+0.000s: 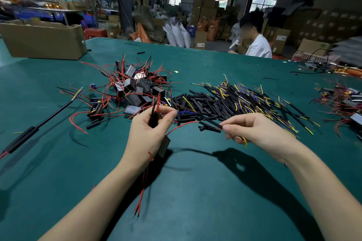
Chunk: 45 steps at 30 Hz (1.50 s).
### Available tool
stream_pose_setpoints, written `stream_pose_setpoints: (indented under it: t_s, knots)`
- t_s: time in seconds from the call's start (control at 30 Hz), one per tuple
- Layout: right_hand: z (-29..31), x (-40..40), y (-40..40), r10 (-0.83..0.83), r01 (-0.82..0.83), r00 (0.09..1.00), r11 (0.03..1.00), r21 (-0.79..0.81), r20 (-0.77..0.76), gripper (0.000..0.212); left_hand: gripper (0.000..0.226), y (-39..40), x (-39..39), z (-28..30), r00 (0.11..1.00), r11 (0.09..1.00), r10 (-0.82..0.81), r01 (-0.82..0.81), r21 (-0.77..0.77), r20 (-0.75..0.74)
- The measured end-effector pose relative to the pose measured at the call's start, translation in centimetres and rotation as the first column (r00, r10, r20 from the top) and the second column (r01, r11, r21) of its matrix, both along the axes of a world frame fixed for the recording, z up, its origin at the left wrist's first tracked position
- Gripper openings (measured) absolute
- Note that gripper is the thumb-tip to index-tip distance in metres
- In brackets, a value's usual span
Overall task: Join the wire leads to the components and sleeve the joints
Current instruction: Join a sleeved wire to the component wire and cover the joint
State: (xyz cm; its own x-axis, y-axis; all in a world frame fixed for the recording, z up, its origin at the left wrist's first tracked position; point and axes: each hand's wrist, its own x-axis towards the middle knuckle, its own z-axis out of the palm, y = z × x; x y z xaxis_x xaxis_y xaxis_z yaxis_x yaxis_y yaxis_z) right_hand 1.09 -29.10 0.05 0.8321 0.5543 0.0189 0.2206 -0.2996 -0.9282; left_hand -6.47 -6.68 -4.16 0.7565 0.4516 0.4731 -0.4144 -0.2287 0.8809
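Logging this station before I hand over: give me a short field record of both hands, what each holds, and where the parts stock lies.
left hand: left hand grips a black component and black sleeves, red leads hanging below
right hand: right hand pinches a black-sheathed lead
red wire: red wire arcs from the component toward the lead's tip
component stock: component pile, centre of green table
sleeve stock: loose black sleeves right of that pile
lead stock: lead pile further right
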Motion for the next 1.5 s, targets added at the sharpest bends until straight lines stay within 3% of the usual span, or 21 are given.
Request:
stream_pose_setpoints:
  t_s: [0.2, 0.33, 0.47, 0.73, 1.0, 1.2, 1.33, 1.5]
  knots:
    - [-0.2, 0.0, 0.1, 0.0, 0.001, 1.0, 0.999, 0.035, -0.03, 0.015, 0.01, 0.0, 0.1, 0.1, 1.0, 1.0, -0.02, 0.019, -0.015, -0.01]
    - [-0.4, -0.1, 0.5, 0.046, -0.011, 0.978, 0.986, 0.168, -0.205, 0.016, 0.012, -0.1, 0.0, 0.3, 1.0, 1.0, -0.024, 0.024, 0.013, -0.015]
    - [-0.3, -0.3, 1.1, 0.069, 0.009, 0.958, 0.963, 0.269, -0.28, 0.015, 0.014, -0.1, 0.0, 0.3, 0.999, 0.999, -0.021, 0.022, 0.031, -0.032]
    - [-0.3, -0.1, 1.1, 0.065, 0.08, 0.937, 0.916, 0.393, -0.343, 0.003, 0.011, -0.1, -0.1, 0.4, 0.998, 0.998, -0.029, 0.032, 0.05, -0.052]
    - [-0.3, -0.4, 1.6, 0.132, 0.064, 0.91, 0.892, 0.448, -0.393, 0.007, 0.003, -1.4, -1.2, -0.1, 0.978, 0.937, -0.165, 0.195, 0.29, -0.126]
    - [-0.4, -1.2, 2.7, 0.143, 0.069, 0.921, 0.857, 0.512, -0.363, 0.012, 0.01, -1.3, -1.3, 0.1, 0.973, 0.928, -0.194, 0.224, 0.297, -0.128]
    - [-0.3, -1.6, 2.8, 0.101, 0.07, 0.938, 0.883, 0.464, -0.333, 0.008, 0.012, -1.2, -1.1, -0.1, 0.98, 0.938, -0.147, 0.182, 0.294, -0.135]
    - [0.0, -2.0, 2.7, -0.145, 0.16, 0.981, 0.981, 0.112, -0.128, 0.024, 0.013, -1.3, -1.0, 0.0, 0.984, 0.946, -0.127, 0.158, 0.284, -0.126]
